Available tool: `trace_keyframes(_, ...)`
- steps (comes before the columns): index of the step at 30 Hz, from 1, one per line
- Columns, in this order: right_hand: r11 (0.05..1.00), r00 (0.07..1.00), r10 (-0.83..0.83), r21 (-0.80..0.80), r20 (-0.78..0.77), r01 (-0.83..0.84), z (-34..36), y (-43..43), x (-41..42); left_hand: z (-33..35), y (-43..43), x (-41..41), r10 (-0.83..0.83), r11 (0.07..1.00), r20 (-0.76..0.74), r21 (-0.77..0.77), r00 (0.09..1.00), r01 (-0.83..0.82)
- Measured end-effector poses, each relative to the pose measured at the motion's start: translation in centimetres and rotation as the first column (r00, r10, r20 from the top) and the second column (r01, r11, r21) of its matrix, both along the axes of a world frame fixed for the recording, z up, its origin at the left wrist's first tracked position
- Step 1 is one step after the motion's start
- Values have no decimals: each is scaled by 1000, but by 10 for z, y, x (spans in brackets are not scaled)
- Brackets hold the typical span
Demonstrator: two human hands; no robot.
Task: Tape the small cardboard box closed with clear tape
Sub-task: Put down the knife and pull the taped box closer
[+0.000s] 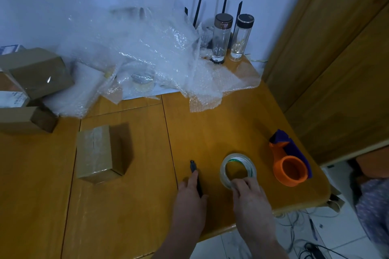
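A small brown cardboard box (99, 151) stands on the wooden table (126, 206), left of centre, its top flaps down with shiny tape across them. A roll of clear tape (237, 169) lies flat to the right of centre. My right hand (250, 197) grips the roll's near rim with its fingertips. My left hand (190, 197) rests on a slim black pen-like cutter (194, 174) that lies on the table between the box and the roll.
An orange and purple tape dispenser (289, 160) sits near the table's right edge. Crumpled bubble wrap (151, 54) covers the back of the table. Two glass bottles (230, 38) stand at the back right. More cardboard boxes (35, 73) are stacked at the left.
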State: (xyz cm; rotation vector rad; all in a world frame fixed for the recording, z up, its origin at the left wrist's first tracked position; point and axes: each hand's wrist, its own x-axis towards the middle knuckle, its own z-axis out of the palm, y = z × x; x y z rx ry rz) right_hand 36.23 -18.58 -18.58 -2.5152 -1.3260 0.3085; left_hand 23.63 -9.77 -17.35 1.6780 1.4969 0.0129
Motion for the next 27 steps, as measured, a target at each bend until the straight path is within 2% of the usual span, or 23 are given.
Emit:
trace_keyframes(5,999,1000,16,-45,-14,-17,6,0,3,1,-1,2,14,1000,8,-11,1000,-14)
trace_keyframes(11,993,996,-80,-91,-37,77,35,11,-7,14,10,-17,99,993,57,-66,993,-95)
trace_keyframes(14,998,994,-29,-65,-104,23,60,39,-31,32,23,-51,193,979,76,50,978,-197)
trace_keyframes(17,997,969,72,-12,-237,-77,78,78,-72,50,40,-99,314,914,94,241,945,-327)
trace_keyframes(19,989,920,134,-13,-369,-149,84,105,-106,61,56,-133,412,820,108,388,905,-420)
trace_keyframes(22,986,743,95,-42,-663,-164,92,143,-156,75,81,-175,543,681,186,473,819,-559)
trace_keyframes(24,986,615,55,-52,-786,-156,94,163,-184,75,96,-191,569,706,175,396,803,-587)
trace_keyframes(27,989,532,-6,-82,-847,-120,88,179,-211,82,111,-195,589,788,198,76,784,-611)
